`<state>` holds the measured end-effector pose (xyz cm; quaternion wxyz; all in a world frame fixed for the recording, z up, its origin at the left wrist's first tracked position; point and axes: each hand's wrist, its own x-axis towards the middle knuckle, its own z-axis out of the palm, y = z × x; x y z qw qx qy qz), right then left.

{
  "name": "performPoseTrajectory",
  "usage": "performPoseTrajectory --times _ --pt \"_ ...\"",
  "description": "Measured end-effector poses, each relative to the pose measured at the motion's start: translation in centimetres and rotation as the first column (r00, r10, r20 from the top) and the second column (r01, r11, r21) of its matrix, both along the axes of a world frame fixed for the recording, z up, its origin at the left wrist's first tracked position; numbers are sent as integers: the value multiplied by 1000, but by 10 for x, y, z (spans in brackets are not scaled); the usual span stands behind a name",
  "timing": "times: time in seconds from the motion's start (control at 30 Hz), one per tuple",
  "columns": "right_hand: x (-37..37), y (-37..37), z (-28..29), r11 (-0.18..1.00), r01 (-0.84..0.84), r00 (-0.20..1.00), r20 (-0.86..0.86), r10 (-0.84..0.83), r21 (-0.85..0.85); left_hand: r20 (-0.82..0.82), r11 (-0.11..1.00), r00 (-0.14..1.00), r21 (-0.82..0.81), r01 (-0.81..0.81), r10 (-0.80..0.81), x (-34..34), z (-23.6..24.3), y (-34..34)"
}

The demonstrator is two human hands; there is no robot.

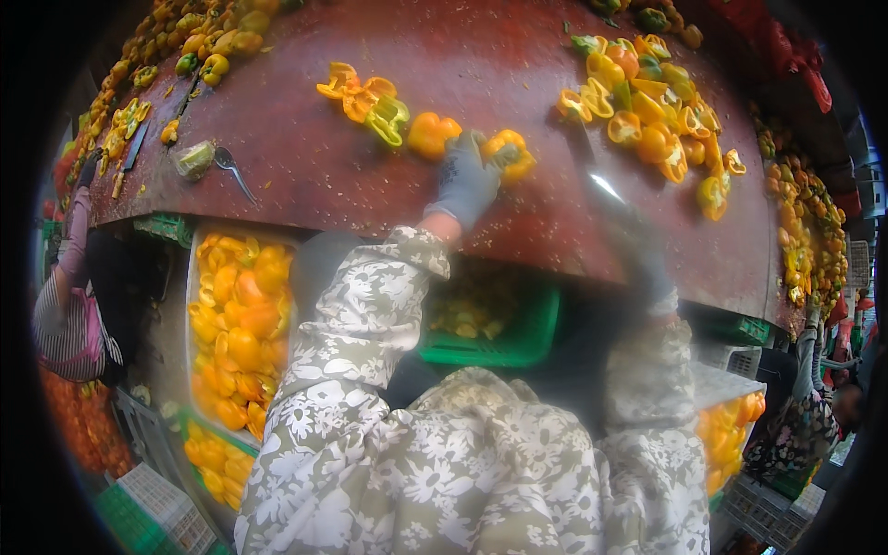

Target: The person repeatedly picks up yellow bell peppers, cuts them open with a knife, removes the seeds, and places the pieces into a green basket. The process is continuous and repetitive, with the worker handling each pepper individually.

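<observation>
My left hand (465, 180), in a grey glove, grips a yellow-orange bell pepper (511, 155) on the dark red table. Just left of it lies another whole bell pepper (431, 136). Beyond that is a short row of cut pepper pieces (370, 97), orange and one yellow-green. My right hand (649, 268), smeared by motion, is over the table's near edge with a knife (608, 188) whose blade glints and points away from me. A pile of cut pepper halves (657, 111) spreads beyond the knife.
A green crate (490, 351) with trimmings sits below the table edge. Crates of cut peppers (242, 324) stand at my left and right (731, 435). On the table lie a spoon (235, 174) and a pale green chunk (194, 160). Co-workers (76, 305) work on both sides.
</observation>
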<state>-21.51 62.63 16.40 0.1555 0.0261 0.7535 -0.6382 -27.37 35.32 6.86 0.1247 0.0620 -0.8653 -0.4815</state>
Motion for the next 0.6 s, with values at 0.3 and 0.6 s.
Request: performPoseTrajectory --times 0.3,0.6 --pt "-36 -14 -9 944 -329 943 55 328 19 -43 998 999 64 0 3 -3 -2 -1" --pt "-44 -39 25 821 -490 847 -66 528 293 -76 997 997 68 21 -16 1 -14 -4"
